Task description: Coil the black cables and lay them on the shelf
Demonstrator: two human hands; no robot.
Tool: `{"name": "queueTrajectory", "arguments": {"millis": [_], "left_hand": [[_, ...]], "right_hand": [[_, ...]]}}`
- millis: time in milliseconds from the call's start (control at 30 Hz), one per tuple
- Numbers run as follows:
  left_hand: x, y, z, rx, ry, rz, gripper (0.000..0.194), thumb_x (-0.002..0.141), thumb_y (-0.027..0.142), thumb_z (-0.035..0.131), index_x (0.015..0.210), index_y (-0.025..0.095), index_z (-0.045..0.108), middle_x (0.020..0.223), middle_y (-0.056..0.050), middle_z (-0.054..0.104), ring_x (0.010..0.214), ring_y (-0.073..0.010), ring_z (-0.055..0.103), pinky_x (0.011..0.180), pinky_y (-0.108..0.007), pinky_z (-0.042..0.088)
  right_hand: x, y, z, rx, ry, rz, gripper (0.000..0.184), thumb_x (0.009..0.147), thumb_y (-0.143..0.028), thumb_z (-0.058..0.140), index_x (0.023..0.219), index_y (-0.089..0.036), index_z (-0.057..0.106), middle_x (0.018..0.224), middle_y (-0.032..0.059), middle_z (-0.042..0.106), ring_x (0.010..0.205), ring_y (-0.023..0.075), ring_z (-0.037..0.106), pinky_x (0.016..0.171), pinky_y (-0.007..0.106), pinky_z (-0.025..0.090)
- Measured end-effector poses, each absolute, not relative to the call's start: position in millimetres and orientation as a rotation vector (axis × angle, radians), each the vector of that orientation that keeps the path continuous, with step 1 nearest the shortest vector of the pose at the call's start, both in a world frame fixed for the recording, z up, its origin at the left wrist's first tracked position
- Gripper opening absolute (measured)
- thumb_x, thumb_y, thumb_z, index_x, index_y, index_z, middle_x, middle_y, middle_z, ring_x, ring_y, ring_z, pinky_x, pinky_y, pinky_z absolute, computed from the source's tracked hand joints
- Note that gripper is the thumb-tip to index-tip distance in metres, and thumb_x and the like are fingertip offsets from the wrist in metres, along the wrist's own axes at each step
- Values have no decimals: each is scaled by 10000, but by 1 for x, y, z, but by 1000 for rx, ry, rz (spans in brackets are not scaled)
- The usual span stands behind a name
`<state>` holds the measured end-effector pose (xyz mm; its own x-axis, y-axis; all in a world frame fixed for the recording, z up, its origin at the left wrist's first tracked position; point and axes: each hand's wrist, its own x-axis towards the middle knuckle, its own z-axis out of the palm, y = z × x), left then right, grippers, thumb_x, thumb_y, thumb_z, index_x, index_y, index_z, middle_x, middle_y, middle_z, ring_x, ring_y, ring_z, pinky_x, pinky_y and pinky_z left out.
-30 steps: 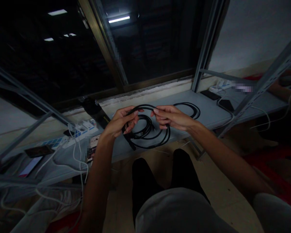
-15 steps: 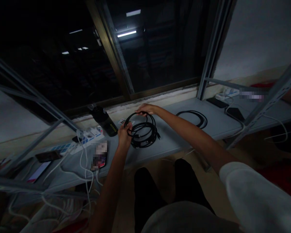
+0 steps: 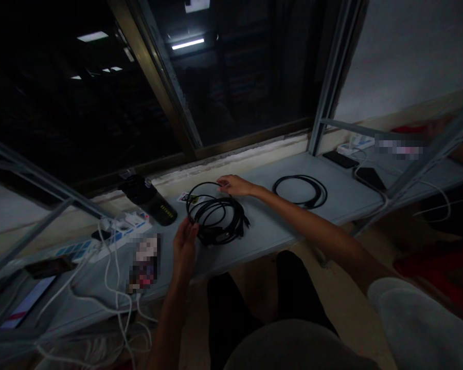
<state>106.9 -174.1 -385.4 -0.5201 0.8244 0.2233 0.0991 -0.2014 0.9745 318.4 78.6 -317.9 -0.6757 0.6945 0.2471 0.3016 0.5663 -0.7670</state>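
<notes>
A coiled black cable point(image 3: 237, 226) lies on the grey shelf, its loops piled loosely and its plug ends sticking out on the right. My left hand point(image 3: 185, 241) is closed on the left side of a raised loop, the thumb near the coil. At the far side of that loop, the fingers of my right hand point(image 3: 235, 186) pinch the cable. Dim light blurs the exact contact. To the right of my right forearm lies a second black cable coil point(image 3: 321, 192), apart from both hands.
A black bottle point(image 3: 154, 203) leans left of the coil, by a card point(image 3: 191, 198). White power strips point(image 3: 129, 228) with trailing white cords and phones lie at left. More phones point(image 3: 339, 159) rest at right. Metal uprights point(image 3: 320, 103) frame the grey shelf point(image 3: 262, 241) below the window.
The held loop has come down lower over the pile. My hands have spread apart, the left nearer to me and the right farther right. The camera view has shifted slightly.
</notes>
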Motion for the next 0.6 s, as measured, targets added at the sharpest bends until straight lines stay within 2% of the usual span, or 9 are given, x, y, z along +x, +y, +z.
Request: {"name": "queueTrajectory", "arguments": {"millis": [67,100,167,267,400,500,600], "left_hand": [[105,-190,-393,1204,1635,1698,767,948,690,918,1542,231,757,1641,-180,734,1562,-379,675,1369,-543,509],[103,-199,-395,1278,1704,1656,770,972,700,888,1566,233,736,1664,-192,714,1556,-385,679,1362,-559,517],[95,-217,-397,1490,1863,1576,710,1025,695,818,1549,223,733,1647,-209,708,1526,-391,688,1351,-591,521],[75,-246,-393,1828,2154,1500,534,1079,614,734,1432,215,774,1541,-207,740,1510,-407,669,1381,-655,450],[39,-285,-384,1872,2570,1467,403,1083,564,703,1270,223,811,1486,-205,750,1504,-438,654,1380,-692,387],[17,-310,-381,1800,2756,1369,476,1075,638,700,1219,201,822,1489,-236,755,1498,-469,661,1369,-688,389],[6,-324,-380,1745,2905,1211,649,1049,767,701,1254,163,820,1558,-291,722,1546,-531,631,1376,-720,376]], "right_hand": [[348,68,-318,-790,-2226,917,384,1080,-297,829,1419,-116,816,1516,201,799,1334,273,782,1202,375,597],[365,61,-318,-783,-2209,900,399,1100,-321,825,1447,-125,806,1563,216,774,1363,284,780,1235,405,599],[404,43,-321,-768,-2181,852,389,1132,-393,811,1437,-153,815,1548,213,778,1345,298,793,1258,459,612],[469,12,-333,-794,-2153,656,380,1172,-487,732,1383,-189,834,1473,192,803,1364,332,772,1305,540,585],[553,-24,-372,-1010,-2041,300,465,1194,-557,623,1416,-190,803,1468,207,783,1426,376,736,1347,604,541],[599,-40,-403,-1213,-1974,122,627,1177,-652,586,1526,-155,744,1556,260,727,1505,434,681,1360,661,517],[620,-49,-419,-1354,-1942,40,776,1165,-739,551,1624,-128,681,1622,300,673,1525,465,654,1329,682,535]]}}
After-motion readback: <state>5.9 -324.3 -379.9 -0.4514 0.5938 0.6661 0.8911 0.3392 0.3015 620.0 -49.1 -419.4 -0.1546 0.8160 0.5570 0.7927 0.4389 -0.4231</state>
